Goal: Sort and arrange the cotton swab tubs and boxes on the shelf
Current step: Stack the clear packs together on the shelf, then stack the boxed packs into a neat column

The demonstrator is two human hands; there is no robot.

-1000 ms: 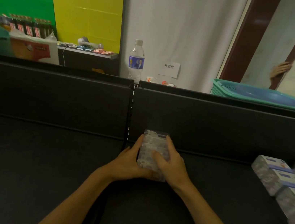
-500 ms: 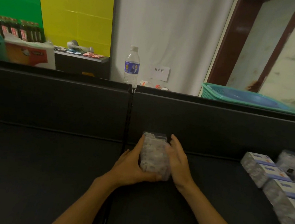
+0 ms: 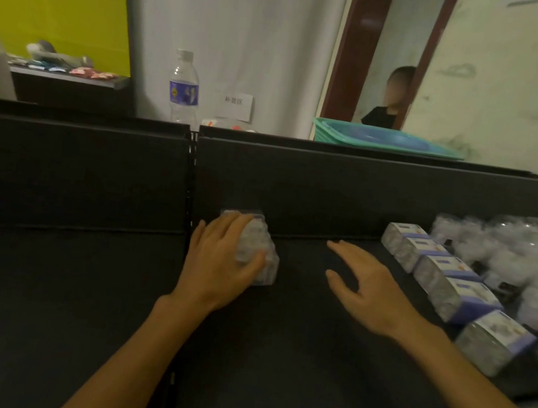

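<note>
Five purple-topped cotton swab boxes point(image 3: 456, 285) lined in a diagonal row at the shelf's point(image 3: 309, 348) right, with blurred clear tubs point(image 3: 529, 261) heaped behind, too hazy to count. One clear pack of swabs point(image 3: 260, 254) against the far wall, grasped from the left by the left hand point(image 3: 221, 259). Right hand point(image 3: 370, 287) spread and released, hovering between pack and row.

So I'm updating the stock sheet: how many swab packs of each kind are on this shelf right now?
Boxes with blue labels: 5, in a row at the right.
Clear packs under the left hand: 1.
Clear tubs: a blurred heap at far right, cannot count.
Total countable: 6.
</note>
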